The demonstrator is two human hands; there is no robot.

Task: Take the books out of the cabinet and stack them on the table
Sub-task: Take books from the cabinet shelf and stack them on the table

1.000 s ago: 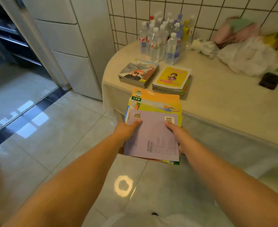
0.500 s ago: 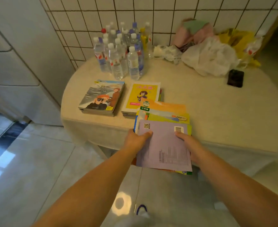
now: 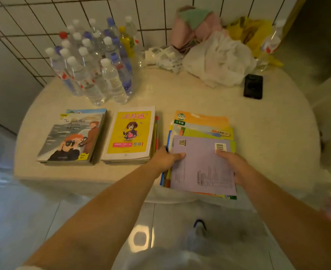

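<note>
I hold a stack of books (image 3: 201, 164), topped by a lilac back cover with orange and green covers showing beyond it. My left hand (image 3: 165, 159) grips its left edge, thumb on top. My right hand (image 3: 233, 164) grips its right edge, thumb near the barcode. The stack is over the near right part of the round cream table (image 3: 199, 98), its near end past the table's edge. On the table to the left lie two piles: one topped by a yellow book (image 3: 130, 133), one by a grey book with a photographer (image 3: 73, 137). The cabinet is out of view.
Several water bottles (image 3: 94, 65) stand at the table's back left. A white plastic bag (image 3: 219, 61), pink cloth (image 3: 194, 24) and yellow bag (image 3: 252, 32) crowd the back right by the tiled wall. A black phone-like object (image 3: 253, 86) lies right. My shoe (image 3: 198, 228) is on the tiled floor.
I have walked up to the table, and the held stack has moved forward over its near right part, to the right of the yellow-topped pile. Both hands keep their grip.
</note>
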